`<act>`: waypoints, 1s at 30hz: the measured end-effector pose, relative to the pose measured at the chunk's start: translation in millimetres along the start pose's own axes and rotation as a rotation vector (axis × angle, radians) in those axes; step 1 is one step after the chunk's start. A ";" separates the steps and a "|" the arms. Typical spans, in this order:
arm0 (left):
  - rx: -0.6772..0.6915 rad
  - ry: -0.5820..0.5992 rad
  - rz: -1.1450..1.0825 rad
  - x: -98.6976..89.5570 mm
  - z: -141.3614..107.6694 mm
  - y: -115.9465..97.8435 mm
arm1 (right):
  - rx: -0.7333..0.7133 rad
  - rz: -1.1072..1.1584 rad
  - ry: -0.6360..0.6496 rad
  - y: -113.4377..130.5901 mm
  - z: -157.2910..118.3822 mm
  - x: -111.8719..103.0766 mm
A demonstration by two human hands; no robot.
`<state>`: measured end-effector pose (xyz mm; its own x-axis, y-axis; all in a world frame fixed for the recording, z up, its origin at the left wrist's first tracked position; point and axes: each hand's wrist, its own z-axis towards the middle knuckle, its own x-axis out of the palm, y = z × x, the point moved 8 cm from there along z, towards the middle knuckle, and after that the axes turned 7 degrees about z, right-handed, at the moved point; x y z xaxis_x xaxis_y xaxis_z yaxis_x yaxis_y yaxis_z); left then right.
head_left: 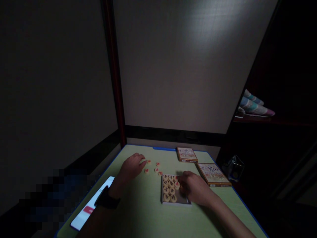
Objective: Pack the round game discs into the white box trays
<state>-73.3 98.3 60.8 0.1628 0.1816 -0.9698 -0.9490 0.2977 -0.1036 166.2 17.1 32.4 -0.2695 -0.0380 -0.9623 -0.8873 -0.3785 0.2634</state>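
Round wooden chess pieces with dark characters fill the left part of a shallow box on the green table. A red-marked piece lies in the box beside my right hand, whose fingers are curled down over the box's right side; what they hold is hidden. Several loose red-marked pieces lie behind and left of the box. My left hand hovers at the left of these, fingers apart, its fingertips close to one piece.
Two printed flat boxes, one at the back and one at the right, lie on the green table. A lit tablet or phone lies along the left edge. Wall panels stand behind; a dark shelf holds folded fabric.
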 end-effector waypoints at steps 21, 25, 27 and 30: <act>0.092 -0.190 -0.116 32.4 -5.3 -39.7 | -0.080 0.059 0.106 9.5 -11.6 -2.3; 0.072 -0.206 -0.110 25.6 -9.6 -45.5 | -0.008 0.031 0.100 9.3 -14.2 -9.4; 0.103 -0.210 -0.116 22.7 -13.5 -55.3 | 0.007 0.011 0.098 10.7 -14.8 -9.9; 0.145 -0.191 -0.153 22.4 -20.7 -71.5 | 0.017 -0.019 0.093 12.0 -14.5 -7.1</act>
<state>-7.4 61.7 41.8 0.3623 0.2933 -0.8847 -0.8630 0.4640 -0.1995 162.9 -0.5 41.4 -0.2173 -0.1169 -0.9691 -0.8983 -0.3644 0.2454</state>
